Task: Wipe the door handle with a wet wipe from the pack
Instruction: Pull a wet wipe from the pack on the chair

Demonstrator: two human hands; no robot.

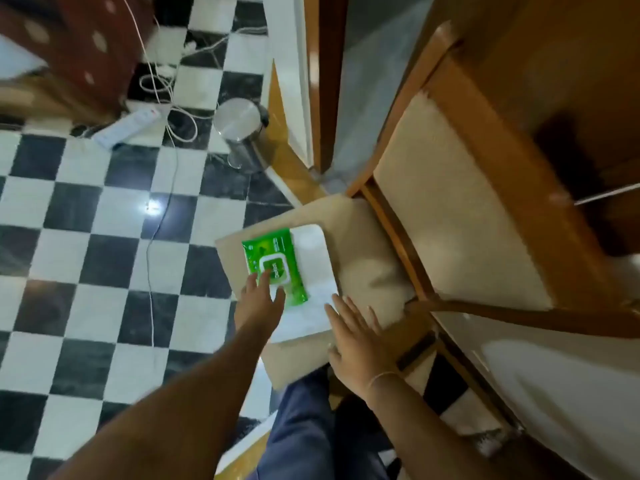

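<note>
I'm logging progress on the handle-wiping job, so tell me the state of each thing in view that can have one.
Wipe pack: lying flat on the white sheet, flap looks closed, no wipe pulled out.
White sheet: flat on the chair seat.
Left hand: open, fingertips on the pack's flap.
Right hand: open, fingers spread flat over the sheet's edge.
Bin: upright, lid closed.
Power strip: lying on the floor, cables attached.

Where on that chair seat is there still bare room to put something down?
The cushion is bare between the white cloth and the chair back. The front is crowded: the green wipes pack under the left hand, and the right hand on the cloth's near edge.
</note>
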